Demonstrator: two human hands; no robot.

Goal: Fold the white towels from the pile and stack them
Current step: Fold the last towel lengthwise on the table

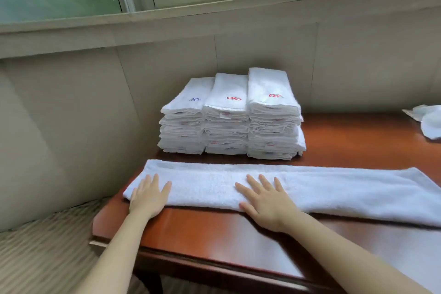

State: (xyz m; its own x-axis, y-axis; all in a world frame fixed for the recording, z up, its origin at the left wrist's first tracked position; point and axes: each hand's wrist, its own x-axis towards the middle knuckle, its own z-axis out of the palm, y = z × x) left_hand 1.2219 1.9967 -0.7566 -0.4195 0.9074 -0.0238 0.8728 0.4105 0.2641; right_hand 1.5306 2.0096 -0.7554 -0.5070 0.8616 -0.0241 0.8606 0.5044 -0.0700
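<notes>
A long white towel (322, 191), folded lengthwise into a strip, lies across the reddish wooden table (214, 229). My left hand (149, 194) lies flat with straight fingers on the strip's left end. My right hand (265, 200) presses flat on it near the middle. Behind the strip, against the wall, stand three side-by-side stacks of folded white towels (229, 122), the top ones bearing small blue and red embroidered marks.
Some loose white cloth (427, 119) lies at the table's far right edge. A beige padded wall and a window sill rise behind the stacks. The table's left edge drops off to striped carpet (47, 246).
</notes>
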